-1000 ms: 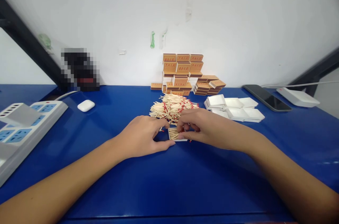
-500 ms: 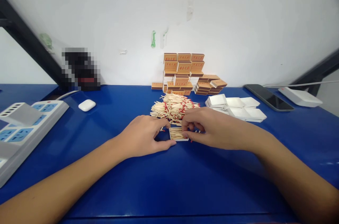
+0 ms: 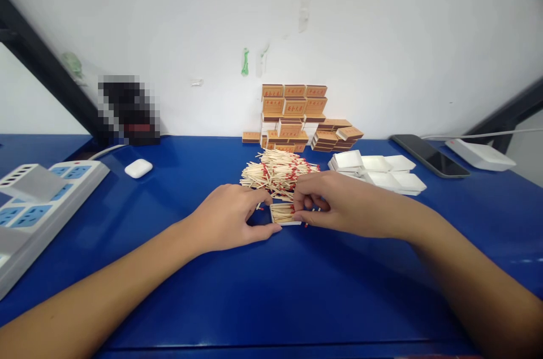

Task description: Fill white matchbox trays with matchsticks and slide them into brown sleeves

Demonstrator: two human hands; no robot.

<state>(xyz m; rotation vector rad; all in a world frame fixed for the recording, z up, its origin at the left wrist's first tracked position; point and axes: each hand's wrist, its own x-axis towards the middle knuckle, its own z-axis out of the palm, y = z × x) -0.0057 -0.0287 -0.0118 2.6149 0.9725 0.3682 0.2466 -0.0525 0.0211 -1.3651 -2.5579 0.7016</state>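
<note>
A small white matchbox tray point(image 3: 286, 223) lies on the blue table with a layer of matches point(image 3: 281, 212) in it; a few red heads show near its right side. My left hand point(image 3: 231, 217) grips the tray's left end, index finger at the far corner and thumb at the near one. At the right end, my right hand point(image 3: 328, 203) has its fingers curled and its thumb and fingertips pinched on matches in the tray. Just behind both hands sits a heap of loose red-headed matches point(image 3: 271, 172). The right fingers partly hide the tray's right end.
Stacked matchboxes point(image 3: 294, 107) stand against the wall. Several white empty trays point(image 3: 382, 169) lie to the right, near a phone point(image 3: 428, 155) and a white box point(image 3: 481, 154). On the left are a white earphone case point(image 3: 138, 168) and a power strip point(image 3: 80, 200).
My right fingers have shifted slightly right within the tray, and red match heads now show beside them. My left hand keeps its hold on the tray.
</note>
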